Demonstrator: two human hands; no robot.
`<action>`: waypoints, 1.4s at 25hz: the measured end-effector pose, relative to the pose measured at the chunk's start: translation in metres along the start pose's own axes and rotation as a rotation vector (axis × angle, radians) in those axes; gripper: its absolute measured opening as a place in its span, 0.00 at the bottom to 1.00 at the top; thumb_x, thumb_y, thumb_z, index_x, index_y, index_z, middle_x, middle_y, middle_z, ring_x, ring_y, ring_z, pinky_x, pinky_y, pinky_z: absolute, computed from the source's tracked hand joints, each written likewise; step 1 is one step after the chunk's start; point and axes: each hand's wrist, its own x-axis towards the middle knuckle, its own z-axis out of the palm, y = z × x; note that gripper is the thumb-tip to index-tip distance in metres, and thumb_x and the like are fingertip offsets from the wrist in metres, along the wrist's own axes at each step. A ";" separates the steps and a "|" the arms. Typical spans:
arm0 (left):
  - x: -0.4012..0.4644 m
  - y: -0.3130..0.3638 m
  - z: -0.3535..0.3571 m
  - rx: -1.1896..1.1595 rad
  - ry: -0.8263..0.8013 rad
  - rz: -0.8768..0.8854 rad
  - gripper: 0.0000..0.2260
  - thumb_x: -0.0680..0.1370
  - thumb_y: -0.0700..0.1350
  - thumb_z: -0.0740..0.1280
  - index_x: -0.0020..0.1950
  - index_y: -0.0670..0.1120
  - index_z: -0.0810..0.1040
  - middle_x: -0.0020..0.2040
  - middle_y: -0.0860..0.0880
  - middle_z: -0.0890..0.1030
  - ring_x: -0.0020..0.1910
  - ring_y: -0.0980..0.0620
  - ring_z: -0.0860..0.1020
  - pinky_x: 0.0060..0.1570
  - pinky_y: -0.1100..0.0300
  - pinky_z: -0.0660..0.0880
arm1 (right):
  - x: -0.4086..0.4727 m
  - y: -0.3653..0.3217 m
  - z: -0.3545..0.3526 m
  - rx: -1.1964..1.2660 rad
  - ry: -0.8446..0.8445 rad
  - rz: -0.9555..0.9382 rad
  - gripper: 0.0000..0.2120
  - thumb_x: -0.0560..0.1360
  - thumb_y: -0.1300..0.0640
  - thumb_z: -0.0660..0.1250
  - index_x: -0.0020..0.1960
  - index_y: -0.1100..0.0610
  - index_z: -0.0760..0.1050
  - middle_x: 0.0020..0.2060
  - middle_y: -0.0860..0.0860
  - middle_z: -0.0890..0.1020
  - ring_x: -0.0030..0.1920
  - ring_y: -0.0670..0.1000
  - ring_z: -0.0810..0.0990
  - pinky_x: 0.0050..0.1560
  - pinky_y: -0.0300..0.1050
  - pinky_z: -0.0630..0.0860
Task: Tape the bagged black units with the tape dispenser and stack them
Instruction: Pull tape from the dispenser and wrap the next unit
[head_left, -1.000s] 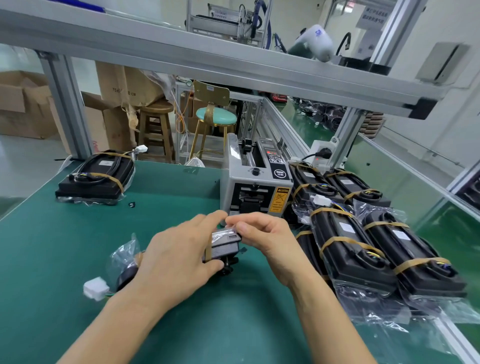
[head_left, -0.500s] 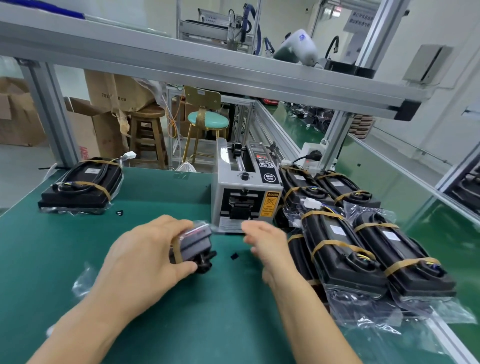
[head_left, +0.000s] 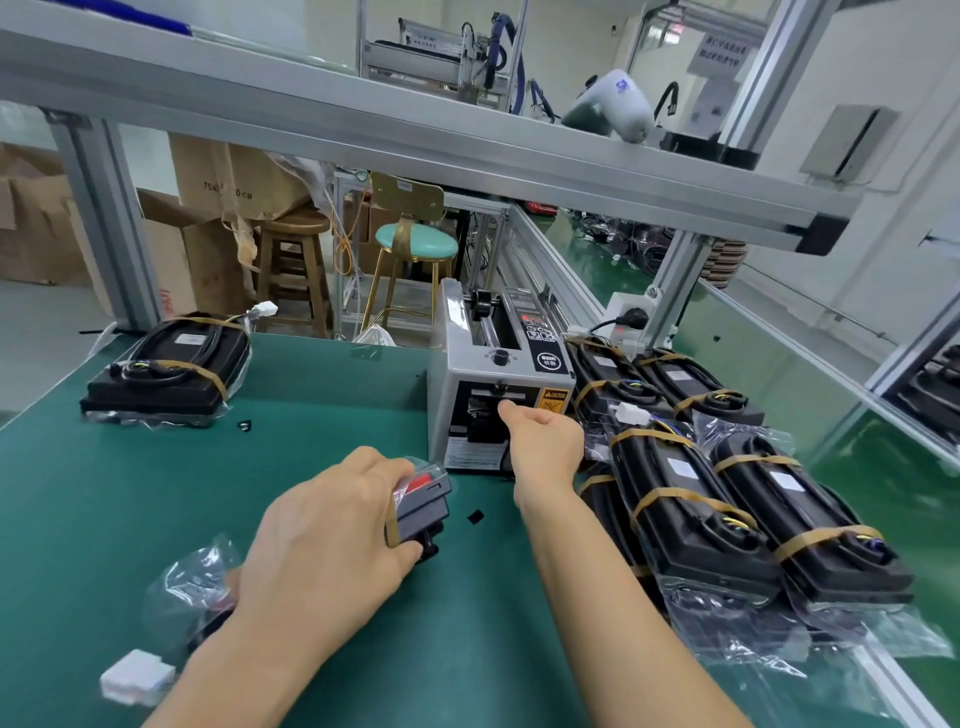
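Centre of frame: the left hand (head_left: 332, 540) grips a bagged black unit (head_left: 422, 505) just above the green desk (head_left: 104, 499). The right hand (head_left: 545, 441) reaches to the outlet of the grey tape dispenser (head_left: 493, 384), fingers at the slot; whether they pinch tape cannot be told. Taped units (head_left: 727, 499) are stacked at right; another taped unit (head_left: 171, 364) lies at upper left.

Bright, even light; wide-angle bending at edges; slightly soft

Green bench (head_left: 130, 493) carries tape dispenser (head_left: 498, 384), bagged black units (head_left: 727, 499), white connector (head_left: 136, 678).
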 end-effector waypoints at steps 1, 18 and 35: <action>-0.001 0.000 0.000 0.004 0.004 0.007 0.23 0.68 0.56 0.71 0.61 0.62 0.72 0.52 0.62 0.75 0.49 0.58 0.76 0.44 0.64 0.71 | 0.001 0.000 0.002 0.020 0.010 0.024 0.08 0.71 0.54 0.74 0.35 0.49 0.78 0.39 0.46 0.82 0.45 0.50 0.79 0.52 0.47 0.74; 0.001 -0.001 0.000 0.016 0.009 -0.074 0.22 0.67 0.61 0.71 0.59 0.62 0.73 0.51 0.62 0.75 0.48 0.56 0.76 0.41 0.63 0.67 | -0.048 0.005 -0.037 0.212 -0.301 0.130 0.14 0.76 0.55 0.67 0.32 0.52 0.73 0.27 0.48 0.70 0.31 0.46 0.66 0.38 0.38 0.66; 0.001 -0.001 -0.001 0.006 0.005 -0.073 0.21 0.67 0.59 0.70 0.59 0.62 0.74 0.50 0.62 0.75 0.46 0.57 0.76 0.40 0.63 0.66 | -0.006 -0.007 0.013 0.175 0.058 0.165 0.09 0.72 0.59 0.73 0.35 0.52 0.77 0.36 0.51 0.80 0.34 0.49 0.72 0.42 0.47 0.75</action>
